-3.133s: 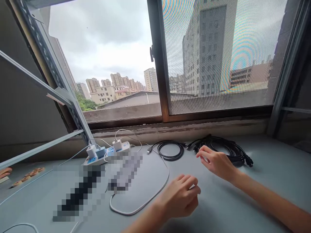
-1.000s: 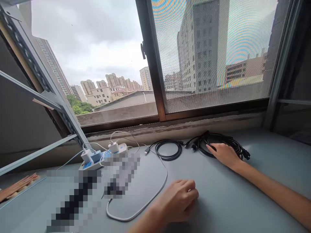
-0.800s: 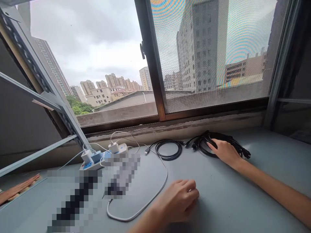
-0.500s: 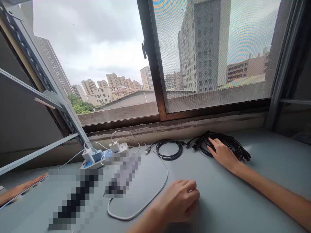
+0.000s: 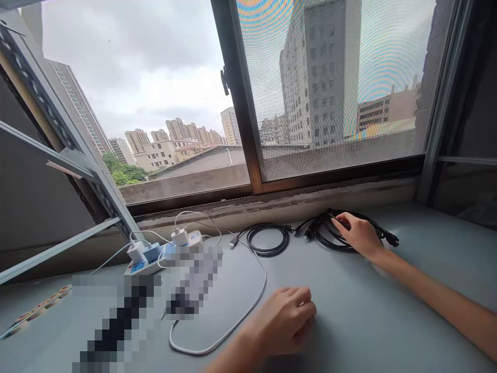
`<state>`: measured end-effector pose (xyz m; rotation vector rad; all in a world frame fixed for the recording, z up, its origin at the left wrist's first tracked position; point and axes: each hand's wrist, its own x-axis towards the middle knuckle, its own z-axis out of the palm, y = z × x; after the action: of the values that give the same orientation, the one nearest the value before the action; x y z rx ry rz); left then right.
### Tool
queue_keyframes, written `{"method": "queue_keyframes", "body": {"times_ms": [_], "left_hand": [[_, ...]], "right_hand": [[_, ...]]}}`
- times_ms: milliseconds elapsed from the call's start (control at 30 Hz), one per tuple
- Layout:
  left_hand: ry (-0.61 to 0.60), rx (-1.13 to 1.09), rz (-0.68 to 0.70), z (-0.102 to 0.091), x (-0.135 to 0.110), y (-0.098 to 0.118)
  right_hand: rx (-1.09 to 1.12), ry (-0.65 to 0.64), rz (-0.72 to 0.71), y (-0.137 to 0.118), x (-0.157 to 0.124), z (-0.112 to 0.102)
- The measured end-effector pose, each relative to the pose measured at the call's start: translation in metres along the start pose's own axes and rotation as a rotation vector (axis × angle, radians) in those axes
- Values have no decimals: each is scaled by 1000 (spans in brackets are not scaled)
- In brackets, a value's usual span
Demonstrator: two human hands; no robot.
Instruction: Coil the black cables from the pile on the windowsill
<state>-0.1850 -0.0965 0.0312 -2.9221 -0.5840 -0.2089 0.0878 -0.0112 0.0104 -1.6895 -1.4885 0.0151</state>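
Note:
My right hand (image 5: 361, 235) is at the bundle of coiled black cables (image 5: 330, 242), thumb and forefinger pinched together on a black cable at its near upper side. The palm covers part of the bundle, and thick plugs (image 5: 391, 239) stick out on the right. My left hand (image 5: 285, 321) is curled into a loose fist on the tabletop, with no object showing in it; the inside of the palm is hidden. Left of the bundle lies a single coiled black cable (image 5: 288, 243) with a connector (image 5: 233, 242) at its end.
A white power strip (image 5: 145, 267) with chargers (image 5: 179, 237) stands by the window wall. A light cable (image 5: 202, 353) loops across the grey table (image 5: 349, 321). Blurred-out items lie at left, beside a long strip with red and beige parts (image 5: 39, 309). A metal rack (image 5: 112, 204) rises at left.
My right hand's fingers went from stretched over the bundle to pinched at it. Another hand at the far left has gone from view. My left hand stays nearly still; the view shifted slightly.

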Motion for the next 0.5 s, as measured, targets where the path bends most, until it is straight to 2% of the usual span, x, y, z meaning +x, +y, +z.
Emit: {"method": "queue_keyframes", "body": {"times_ms": [267, 400, 500], "left_hand": [[21, -6, -2, 0, -1, 0], [35, 5, 2, 1, -1, 0], [45, -1, 1, 1, -1, 0]], "right_hand": [[68, 75, 94, -2, 1, -4], [-1, 1, 20, -6, 1, -10], [-160, -2, 62, 6, 9, -16]]}}
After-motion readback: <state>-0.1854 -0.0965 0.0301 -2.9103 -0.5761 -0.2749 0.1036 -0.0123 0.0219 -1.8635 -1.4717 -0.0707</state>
